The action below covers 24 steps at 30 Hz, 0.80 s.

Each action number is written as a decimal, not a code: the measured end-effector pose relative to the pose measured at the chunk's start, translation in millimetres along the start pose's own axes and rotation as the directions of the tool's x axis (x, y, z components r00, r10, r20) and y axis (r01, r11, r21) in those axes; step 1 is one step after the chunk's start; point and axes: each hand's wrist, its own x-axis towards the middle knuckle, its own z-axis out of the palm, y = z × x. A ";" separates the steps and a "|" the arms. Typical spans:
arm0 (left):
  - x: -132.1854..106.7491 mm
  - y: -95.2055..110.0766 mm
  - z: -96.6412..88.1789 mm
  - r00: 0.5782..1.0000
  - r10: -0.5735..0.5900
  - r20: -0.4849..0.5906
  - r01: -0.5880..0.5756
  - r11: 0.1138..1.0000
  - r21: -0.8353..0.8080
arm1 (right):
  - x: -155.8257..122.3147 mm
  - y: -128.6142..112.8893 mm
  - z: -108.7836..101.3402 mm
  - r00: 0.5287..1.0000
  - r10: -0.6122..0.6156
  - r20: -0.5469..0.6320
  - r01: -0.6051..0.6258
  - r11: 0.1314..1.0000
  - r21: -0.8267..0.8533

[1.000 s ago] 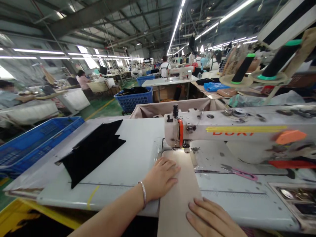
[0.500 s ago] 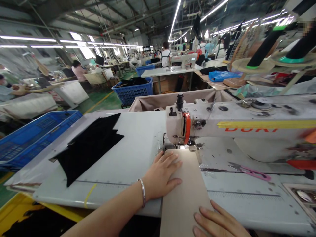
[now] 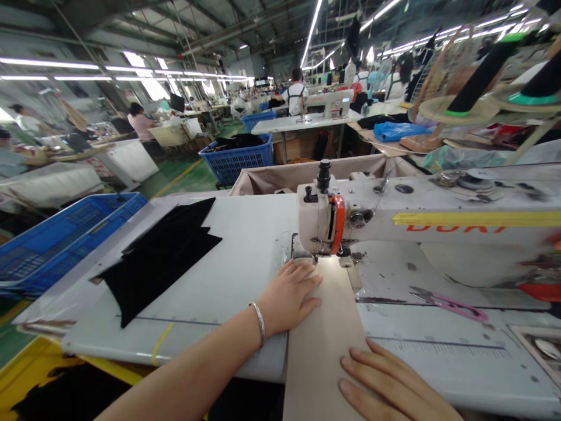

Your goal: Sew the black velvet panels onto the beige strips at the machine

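Beige panel (image 3: 323, 342) slightly farther forward

Long white tubes (image 3: 312, 32) blaze overhead and windows (image 3: 151, 86) burn out on the left, leaving the roof (image 3: 131, 29) dim, while a small hot glow catches the panel (image 3: 324, 339) under the sewing machine (image 3: 438, 202)! The desk (image 3: 249, 234) takes a soft sheen, the black cloth (image 3: 162, 257) swallows nearly all detail, and towards the right edge thread cones (image 3: 486, 73) stretch and lean, the machine's far end smearing.
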 end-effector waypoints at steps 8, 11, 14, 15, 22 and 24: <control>3.3 -7.9 10.6 0.998 -0.004 -0.056 0.002 1.000 -0.029 | -12.7 -0.9 24.0 1.000 0.015 0.006 -0.015 1.000 -0.021; 4.0 -11.0 11.4 0.998 -0.009 -0.068 0.006 0.999 -0.041 | -14.5 -1.1 27.6 1.000 0.020 0.002 -0.020 0.998 -0.056; 5.2 -11.5 12.2 0.998 -0.006 -0.070 0.003 0.999 -0.053 | -13.4 0.9 26.2 1.000 0.010 0.011 -0.009 0.997 -0.074; 5.6 -10.3 12.5 0.998 -0.009 -0.069 0.005 0.998 -0.058 | -12.1 2.4 24.1 1.000 0.005 0.020 -0.003 0.998 -0.064; -7.0 -25.9 -7.8 1.000 0.009 0.021 -0.005 0.986 -0.168 | 14.1 28.1 26.2 0.993 0.108 0.049 -0.107 0.994 -0.025; -26.5 -56.8 -30.9 0.981 -0.193 0.017 0.193 0.978 -0.083 | 25.6 38.3 44.9 0.965 0.261 0.013 -0.259 0.962 -0.090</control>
